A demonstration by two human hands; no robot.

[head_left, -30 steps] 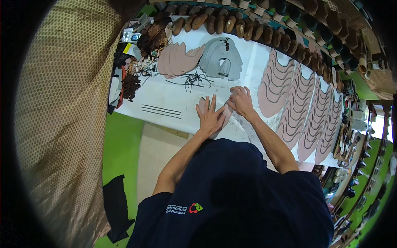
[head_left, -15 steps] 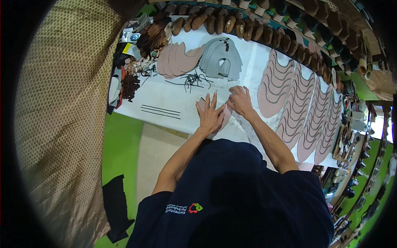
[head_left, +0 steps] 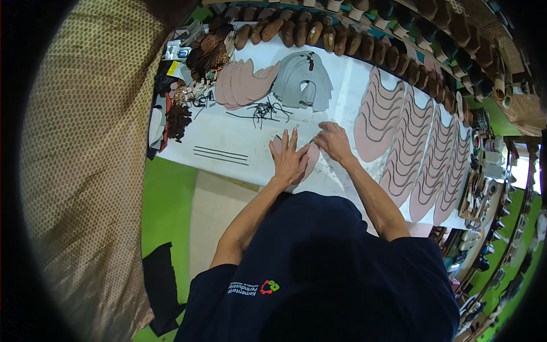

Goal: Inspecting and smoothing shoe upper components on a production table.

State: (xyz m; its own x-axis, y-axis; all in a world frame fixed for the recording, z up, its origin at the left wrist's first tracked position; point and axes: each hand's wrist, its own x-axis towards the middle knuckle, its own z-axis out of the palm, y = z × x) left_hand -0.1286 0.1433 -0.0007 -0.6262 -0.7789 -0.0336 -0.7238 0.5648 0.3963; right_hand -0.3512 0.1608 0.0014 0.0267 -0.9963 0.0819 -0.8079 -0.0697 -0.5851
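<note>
A pink leather shoe-upper piece lies flat on the white worktable in front of me. My left hand is spread flat on it, fingers apart, pressing it down. My right hand rests at the piece's far right edge with the fingers curled; a small dark tool may be under the fingertips, but it is too small to tell.
Overlapping rows of pink cut pieces cover the table's right side. A pink stack and a grey stack lie at the back, with black laces between. Brown shoe lasts line the far edge. Scraps and tools crowd the left end.
</note>
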